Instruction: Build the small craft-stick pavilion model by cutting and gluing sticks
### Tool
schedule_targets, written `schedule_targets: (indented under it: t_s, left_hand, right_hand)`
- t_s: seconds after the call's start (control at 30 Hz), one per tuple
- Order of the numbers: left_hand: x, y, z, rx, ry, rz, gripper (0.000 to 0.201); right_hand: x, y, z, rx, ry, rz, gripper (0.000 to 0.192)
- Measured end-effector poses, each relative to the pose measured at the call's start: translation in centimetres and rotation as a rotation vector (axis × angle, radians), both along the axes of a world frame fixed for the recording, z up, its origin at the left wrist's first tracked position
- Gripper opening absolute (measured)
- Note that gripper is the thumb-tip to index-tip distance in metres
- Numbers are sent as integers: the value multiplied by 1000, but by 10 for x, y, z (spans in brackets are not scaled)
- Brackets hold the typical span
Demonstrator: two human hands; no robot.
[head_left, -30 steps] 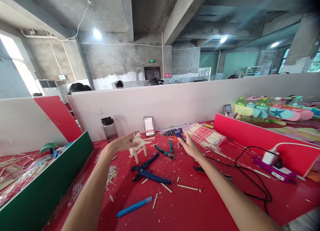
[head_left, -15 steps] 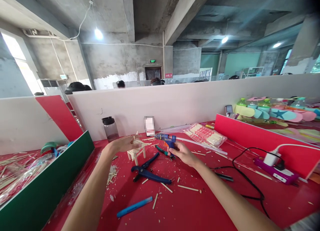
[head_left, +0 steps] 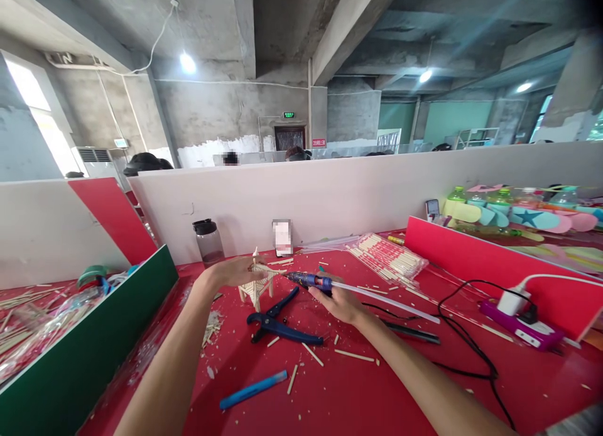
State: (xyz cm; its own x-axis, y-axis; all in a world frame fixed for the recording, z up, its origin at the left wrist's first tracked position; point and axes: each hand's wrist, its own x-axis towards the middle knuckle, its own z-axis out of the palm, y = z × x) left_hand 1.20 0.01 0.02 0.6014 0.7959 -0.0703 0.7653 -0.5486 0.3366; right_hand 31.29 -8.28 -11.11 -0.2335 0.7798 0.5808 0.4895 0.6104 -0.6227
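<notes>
The person's right hand (head_left: pixel 343 303) is closing firmly round the grip of a blue pistol-shaped glue gun (head_left: pixel 304 279), while the left hand (head_left: pixel 238 271) is curving, fingers loosely bent, over the top of a small pale wooden-stick frame (head_left: pixel 257 293); whether it is pinching anything, I can't tell from here. The gun is lying almost level in the air, its long axis running crosswise: the nozzle is pointing left at the frame, perhaps touching it, and a long translucent glue stick (head_left: pixel 386 299) is trailing rightward from its rear. The frame is standing upright on the red bench (head_left: pixel 358 392), legs pointing down and one peg sticking up. It is looking well advanced, legs and slatted body being joined already; how much is remaining, I can't judge. Nearer the person, dark blue cutters (head_left: pixel 282 329) and a light blue pen (head_left: pixel 254 389) are lying among offcuts, and a wrapped stick bundle (head_left: pixel 391 255) is waiting unused beyond.
</notes>
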Motion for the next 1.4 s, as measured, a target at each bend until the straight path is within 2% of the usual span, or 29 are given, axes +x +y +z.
schedule_targets:
  t_s: [0.17, 0.27, 0.5, 0.67, 0.8, 1.13, 1.4]
  left_hand:
    - [7, -7, 6, -14, 27, -17, 64]
    - [10, -10, 11, -6, 22, -21, 68]
    - [9, -19, 23, -27, -26, 15, 72]
    - [14, -27, 29, -92, 0, -19, 70]
    - [17, -29, 29, -98, 10, -58, 66]
    - [17, -32, 26, -136, 10, -29, 63]
    - [20, -37, 30, -124, 26, -27, 59]
  right_hand:
    - [-4, -4, 6, 189, -10, -44, 25]
    - [-2, -7, 12, 237, 8, -86, 25]
    - [1, -11, 15, 208, 49, -108, 26]
    - [0, -11, 15, 265, 22, -30, 24]
    - [-1, -11, 16, 314, -33, -45, 25]
    - [3, -12, 16, 247, -75, -112, 31]
    - [3, -11, 17, 260, -108, -131, 31]
